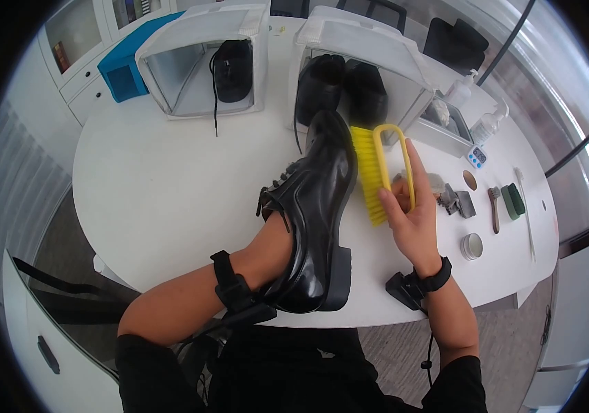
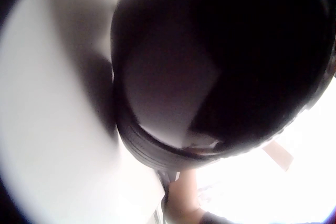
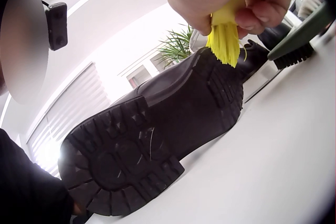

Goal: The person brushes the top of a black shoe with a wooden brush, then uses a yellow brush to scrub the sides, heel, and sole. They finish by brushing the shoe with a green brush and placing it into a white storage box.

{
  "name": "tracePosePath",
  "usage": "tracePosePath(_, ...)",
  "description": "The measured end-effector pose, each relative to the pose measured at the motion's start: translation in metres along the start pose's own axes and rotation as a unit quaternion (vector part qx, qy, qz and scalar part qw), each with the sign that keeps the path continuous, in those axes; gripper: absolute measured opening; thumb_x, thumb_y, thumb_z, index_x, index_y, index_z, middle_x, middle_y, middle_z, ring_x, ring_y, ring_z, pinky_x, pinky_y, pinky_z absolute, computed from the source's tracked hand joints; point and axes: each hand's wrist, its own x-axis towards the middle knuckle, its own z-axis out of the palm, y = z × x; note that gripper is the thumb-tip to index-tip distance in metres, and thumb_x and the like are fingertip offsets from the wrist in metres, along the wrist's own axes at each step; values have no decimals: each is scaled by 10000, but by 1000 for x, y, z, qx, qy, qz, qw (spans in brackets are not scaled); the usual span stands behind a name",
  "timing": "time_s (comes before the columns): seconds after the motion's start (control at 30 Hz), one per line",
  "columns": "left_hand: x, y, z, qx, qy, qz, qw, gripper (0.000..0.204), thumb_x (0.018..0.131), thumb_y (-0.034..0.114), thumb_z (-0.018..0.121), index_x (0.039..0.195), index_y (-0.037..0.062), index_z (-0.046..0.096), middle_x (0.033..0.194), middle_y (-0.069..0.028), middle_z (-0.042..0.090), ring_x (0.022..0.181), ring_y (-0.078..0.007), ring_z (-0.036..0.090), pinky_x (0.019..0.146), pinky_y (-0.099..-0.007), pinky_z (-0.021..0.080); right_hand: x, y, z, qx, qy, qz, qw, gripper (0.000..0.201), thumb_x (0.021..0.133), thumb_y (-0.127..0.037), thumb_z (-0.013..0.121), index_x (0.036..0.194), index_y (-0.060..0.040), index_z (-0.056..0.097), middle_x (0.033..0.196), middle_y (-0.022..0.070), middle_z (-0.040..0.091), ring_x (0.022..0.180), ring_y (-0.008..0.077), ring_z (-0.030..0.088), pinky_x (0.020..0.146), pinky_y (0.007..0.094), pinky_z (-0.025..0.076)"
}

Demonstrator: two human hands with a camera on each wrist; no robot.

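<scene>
A black lace-up dress shoe (image 1: 322, 199) lies tipped on its side on the white table, toe pointing away. My left wrist (image 1: 267, 251) goes in at the shoe's opening, and the hand itself is hidden inside. My right hand (image 1: 415, 220) grips a yellow brush (image 1: 380, 162) by its looped handle, thumb on the near side. Its yellow bristles (image 3: 224, 45) lie right at the edge of the sole near the toe. The ridged black sole (image 3: 157, 134) faces the right wrist camera. In the left wrist view, the shoe's dark heel (image 2: 173, 87) fills most of the picture.
Two clear-fronted shoe boxes, one on the left (image 1: 256, 82) and one on the right (image 1: 401, 58), hold black shoes. At the right lie a timer (image 1: 477, 157), a wooden-handled brush (image 1: 495, 210), a green brush (image 1: 513, 201), an open tin (image 1: 472, 246) and pump bottles (image 1: 488, 126).
</scene>
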Motion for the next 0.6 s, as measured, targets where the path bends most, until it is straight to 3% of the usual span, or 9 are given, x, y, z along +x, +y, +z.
tracePosePath(0.07,1,12,-1,1,-9,-8,1000,323,1113,267,465,1351,53,511,1143,-82,612,938,-158,656,818,-292,590,0,0,0,0,0,0,1000,827,954,-47,677,1650,-193,255,775,-17,492,650,48,469,608,207,436)
tracePosePath(0.1,2,21,0,-44,-4,-83,996,341,1047,141,524,1364,17,508,1205,-133,602,1044,-217,617,936,-340,526,0,1,0,1,-1,-1,1000,826,953,-46,677,1650,-191,257,776,-18,491,649,48,467,608,207,435)
tracePosePath(0.17,2,25,1,-88,1,-158,983,405,980,16,583,1376,-18,504,1266,-183,592,1149,-277,578,1054,-389,461,0,0,-1,3,-1,-2,1000,825,952,-44,676,1649,-189,259,778,-19,491,648,49,465,608,207,435)
tracePosePath(0.27,2,13,0,-49,2,-108,993,408,984,14,578,1383,-14,498,1266,-174,590,1140,-265,578,1043,-385,468,0,-1,-1,-10,-1,4,1000,827,948,-40,675,1649,-187,261,777,-20,489,646,49,462,605,205,430)
tracePosePath(0.37,0,10,2,-2,21,-42,999,294,1098,178,500,1356,38,504,1170,-75,603,971,-136,635,834,-287,587,-1,2,0,1,-3,-1,1000,831,944,-34,672,1649,-183,258,776,-20,488,642,48,462,599,203,424)
tracePosePath(0.43,-1,19,2,-76,10,-116,990,294,1086,135,517,1360,32,498,1184,-78,596,985,-133,622,845,-288,585,-1,1,0,9,-2,-3,1000,834,941,-30,672,1649,-177,257,771,-20,490,639,47,468,593,202,419)
tracePosePath(0.6,-1,17,-2,-41,-8,-103,994,314,1076,109,529,1374,28,480,1205,-86,587,1001,-140,620,860,-292,586,-2,-2,-1,-2,-1,-10,1000,831,940,-27,669,1648,-172,259,769,-20,488,629,45,465,587,205,416)
